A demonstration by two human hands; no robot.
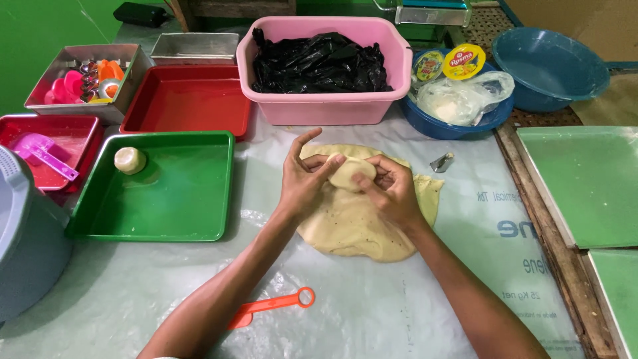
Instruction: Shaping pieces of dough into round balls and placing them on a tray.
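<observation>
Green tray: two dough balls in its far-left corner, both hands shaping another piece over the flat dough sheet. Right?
Not quite. The head view shows only one dough ball in the far-left corner of the green tray. The rest holds: left hand and right hand shape a dough piece over the flat dough sheet.

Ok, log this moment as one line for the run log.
left hand + right hand: pinching dough piece | under them: flat dough sheet | green tray: one dough ball | orange scoop: untouched
</observation>
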